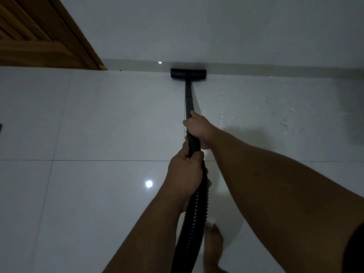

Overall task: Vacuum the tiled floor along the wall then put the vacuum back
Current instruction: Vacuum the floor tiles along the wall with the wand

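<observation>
Vacuum wand: a straight black tube running from the person's hands out to the foot of the wall, tilted downward toward its far end.
Floor nozzle: a wide black head at the wand's far end, lying flat on the tiled floor with its long edge against the skirting at the base of the wall.
Ribbed hose: black and corrugated, leaving the near end of the wand and dropping toward the person's feet, farthest from the wall.
Right hand: clenched around the wand, the hand nearer the wall; its fingers wrap the tube from the right side.
Left hand: clenched around the wand's thick near end where the hose joins, just behind the right hand and farther from the wall.
Tiled floor: glossy pale tiles with thin dark joints; a round lamp reflection shines on a tile left of the left hand.
Wall: plain and pale, with a low skirting strip along its base that also catches a small glint.
Wooden door: brown panelled wood meeting the wall at its left end, well apart from the nozzle.
Bare foot: on the tiles beside the hose, at the point farthest from the wall.
</observation>
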